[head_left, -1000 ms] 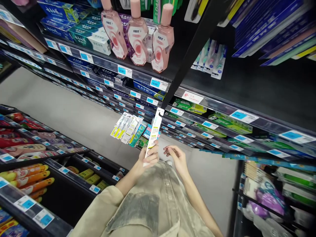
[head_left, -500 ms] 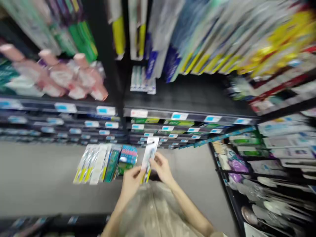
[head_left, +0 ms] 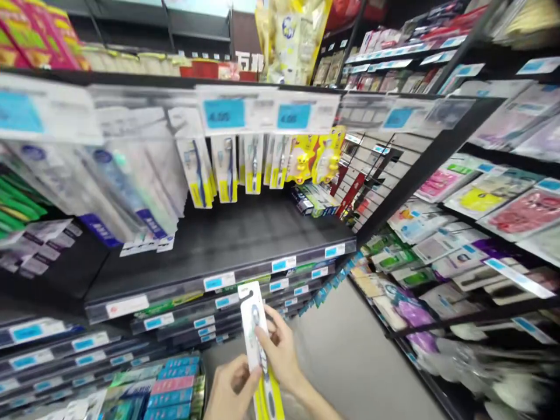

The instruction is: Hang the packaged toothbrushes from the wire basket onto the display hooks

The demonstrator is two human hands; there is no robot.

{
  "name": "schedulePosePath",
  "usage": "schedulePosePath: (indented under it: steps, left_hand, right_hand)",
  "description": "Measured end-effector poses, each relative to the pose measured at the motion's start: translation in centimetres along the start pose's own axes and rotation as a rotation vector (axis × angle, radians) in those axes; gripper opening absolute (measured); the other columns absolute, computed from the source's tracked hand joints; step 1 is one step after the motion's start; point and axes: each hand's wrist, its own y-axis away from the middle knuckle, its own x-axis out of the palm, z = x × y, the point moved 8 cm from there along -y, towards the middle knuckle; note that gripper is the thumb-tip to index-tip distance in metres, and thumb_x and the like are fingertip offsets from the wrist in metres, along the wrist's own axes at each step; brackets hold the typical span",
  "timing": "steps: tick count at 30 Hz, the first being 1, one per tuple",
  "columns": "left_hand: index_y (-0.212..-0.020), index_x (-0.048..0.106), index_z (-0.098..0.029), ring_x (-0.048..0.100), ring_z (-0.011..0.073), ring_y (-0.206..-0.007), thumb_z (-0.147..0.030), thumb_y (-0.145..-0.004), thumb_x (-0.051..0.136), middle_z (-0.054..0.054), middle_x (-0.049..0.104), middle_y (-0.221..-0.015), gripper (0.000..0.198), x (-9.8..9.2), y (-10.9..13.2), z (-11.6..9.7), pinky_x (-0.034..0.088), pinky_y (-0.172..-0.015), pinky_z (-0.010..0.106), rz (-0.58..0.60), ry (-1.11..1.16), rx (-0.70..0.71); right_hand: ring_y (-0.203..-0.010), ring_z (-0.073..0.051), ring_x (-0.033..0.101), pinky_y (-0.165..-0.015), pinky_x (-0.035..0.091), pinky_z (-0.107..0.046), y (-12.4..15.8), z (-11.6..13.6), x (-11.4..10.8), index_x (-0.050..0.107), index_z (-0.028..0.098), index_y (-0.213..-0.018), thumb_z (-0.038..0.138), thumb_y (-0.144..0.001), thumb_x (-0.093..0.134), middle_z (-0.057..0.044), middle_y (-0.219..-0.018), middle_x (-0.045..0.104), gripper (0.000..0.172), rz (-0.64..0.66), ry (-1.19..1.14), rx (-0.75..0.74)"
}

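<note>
A packaged toothbrush, white at the top and yellow at the bottom with a hang hole, is held upright and slightly tilted between both hands. My left hand pinches its left edge near the middle, thumb on the front. My right hand grips the right edge higher up, its thumb across the clear front. Beyond the hands, similar packaged toothbrushes hang in a row under the price tags. Larger clear packs with dark blue ends hang to their left.
A black shelf with a price-tag rail lies ahead. Stacked blue and pink boxes stand at the lower left. On the right, a shelving unit holds bagged goods. Grey floor runs between.
My view has lifted and turned right toward the hanging toothbrushes, which now show at mid-height. Both hands still hold the same packaged toothbrush.
</note>
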Motion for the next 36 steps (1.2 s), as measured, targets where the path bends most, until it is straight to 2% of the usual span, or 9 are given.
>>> schedulePosePath:
  steps: [4, 8, 12, 15, 17, 21, 25, 30, 36]
  left_hand:
    - [-0.085, 0.078, -0.020, 0.068, 0.0168, -0.069, -0.053, -0.102, 0.057, 0.005, 0.072, -0.076, 0.043, 2.3, -4.9, -6.4, 0.057, -0.069, 0.023, -0.049, -0.325, 0.266]
    - [-0.106, 0.079, -0.025, 0.075, 0.0159, -0.080, -0.033, -0.104, 0.058, 0.005, 0.078, -0.097, 0.022, 1.2, -8.4, -17.5, 0.061, -0.076, 0.022, -0.213, -0.457, 0.601]
    - [-0.140, 0.067, -0.027, 0.074, 0.0214, -0.115, -0.028, -0.105, 0.057, 0.009, 0.069, -0.141, 0.037, 1.7, -11.8, -29.1, 0.062, -0.100, 0.032, -0.271, -0.456, 0.843]
    - [-0.155, 0.053, -0.029, 0.049, 0.0285, -0.150, -0.034, -0.107, 0.054, 0.008, 0.047, -0.164, 0.049, 3.9, -14.4, -35.9, 0.050, -0.119, 0.046, -0.211, -0.429, 1.023]
    - [-0.161, 0.044, -0.032, 0.034, 0.0303, -0.158, -0.039, -0.107, 0.053, 0.006, 0.036, -0.171, 0.055, 5.6, -16.0, -38.9, 0.040, -0.126, 0.051, -0.136, -0.424, 1.113]
    - [-0.162, 0.040, -0.035, 0.029, 0.0308, -0.160, -0.050, -0.108, 0.046, 0.004, 0.036, -0.171, 0.057, 7.5, -18.3, -41.9, 0.029, -0.131, 0.054, -0.044, -0.352, 1.183]
    - [-0.160, 0.043, -0.027, 0.037, 0.0317, -0.157, -0.057, -0.108, 0.038, 0.009, 0.047, -0.165, 0.060, 7.3, -19.5, -42.3, 0.033, -0.128, 0.055, -0.102, -0.246, 1.142]
    - [-0.161, 0.039, -0.025, 0.047, 0.0301, -0.151, -0.057, -0.106, 0.046, 0.012, 0.056, -0.156, 0.064, 6.3, -19.7, -42.0, 0.039, -0.125, 0.052, -0.158, -0.219, 1.055]
    - [-0.165, 0.031, -0.032, 0.056, 0.0275, -0.143, -0.056, -0.104, 0.054, 0.011, 0.060, -0.152, 0.069, 6.9, -18.9, -42.4, 0.046, -0.120, 0.046, -0.159, -0.250, 1.053]
  right_hand:
    - [-0.062, -0.014, 0.063, -0.058, 0.053, -0.023, -3.4, 4.2, -6.1, 0.064, 0.019, -0.137, 0.051, -0.091, 0.078, -0.003, -0.077, 0.072, 0.058, -0.057, -0.011, -0.074]
    - [-0.085, -0.020, 0.076, -0.072, 0.063, -0.028, -6.8, 10.9, -10.2, 0.055, 0.024, -0.151, 0.041, -0.094, 0.078, -0.009, -0.106, 0.079, 0.063, -0.074, -0.020, -0.225]
    - [-0.085, -0.019, 0.078, -0.078, 0.066, -0.029, -9.8, 19.3, -11.1, 0.057, 0.027, -0.149, 0.035, -0.097, 0.075, -0.008, -0.109, 0.080, 0.056, -0.037, -0.005, -0.449]
    - [-0.083, -0.018, 0.077, -0.075, 0.066, -0.027, -11.5, 24.9, -10.2, 0.064, 0.025, -0.143, 0.035, -0.097, 0.075, -0.008, -0.108, 0.080, 0.049, -0.004, 0.029, -0.619]
    - [-0.081, -0.017, 0.076, -0.068, 0.064, -0.024, -12.4, 27.9, -9.1, 0.063, 0.026, -0.146, 0.036, -0.098, 0.073, -0.007, -0.108, 0.079, 0.051, 0.016, 0.036, -0.691]
    - [-0.083, -0.016, 0.074, -0.071, 0.064, -0.026, -13.7, 32.7, -6.5, 0.060, 0.027, -0.150, 0.038, -0.099, 0.072, -0.006, -0.111, 0.078, 0.053, 0.092, 0.053, -0.795]
    - [-0.094, -0.020, 0.074, -0.079, 0.065, -0.031, -14.8, 36.1, -4.4, 0.059, 0.025, -0.150, 0.042, -0.098, 0.071, -0.007, -0.116, 0.076, 0.055, 0.147, 0.059, -0.866]
    - [-0.077, -0.019, 0.070, -0.068, 0.063, -0.032, -16.0, 36.6, -3.4, 0.056, 0.025, -0.153, 0.044, -0.099, 0.068, -0.005, -0.097, 0.075, 0.059, 0.173, 0.112, -0.859]
    - [-0.054, -0.014, 0.053, -0.059, 0.056, -0.030, -15.5, 36.3, -3.9, 0.059, 0.023, -0.152, 0.038, -0.099, 0.066, 0.000, -0.075, 0.067, 0.055, 0.077, 0.313, -0.955]
